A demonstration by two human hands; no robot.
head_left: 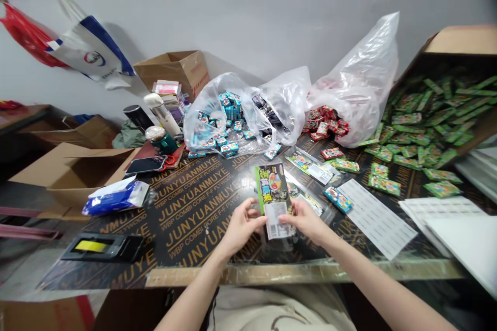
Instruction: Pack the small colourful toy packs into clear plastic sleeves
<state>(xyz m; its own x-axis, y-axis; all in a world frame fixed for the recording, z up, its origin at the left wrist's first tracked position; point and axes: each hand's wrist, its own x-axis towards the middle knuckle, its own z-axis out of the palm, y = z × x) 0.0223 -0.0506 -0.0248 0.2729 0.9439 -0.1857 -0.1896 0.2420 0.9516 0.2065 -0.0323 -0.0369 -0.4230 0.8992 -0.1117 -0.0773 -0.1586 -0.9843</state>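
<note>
Between my two hands I hold a printed packet (pixel 272 186), black and green with a white label panel on its lower half. My left hand (pixel 245 225) grips its left edge, thumb on the front. On the other side, my right hand (pixel 306 221) pinches the right edge, its thumb over the label. Just behind the packet lie more printed packets (pixel 310 166) in clear film. Right of my right hand are a small blue box (pixel 338 199) and a sheet of white labels (pixel 380 220).
Clear bags with blue boxes (pixel 233 108), dark boxes (pixel 267 108) and red boxes (pixel 326 121) line the wall. Green packs (pixel 411 129) spill from a carton at right. A phone (pixel 145 165), bottles, a blue wipes pack (pixel 116 197) and a black tray (pixel 103 247) are left.
</note>
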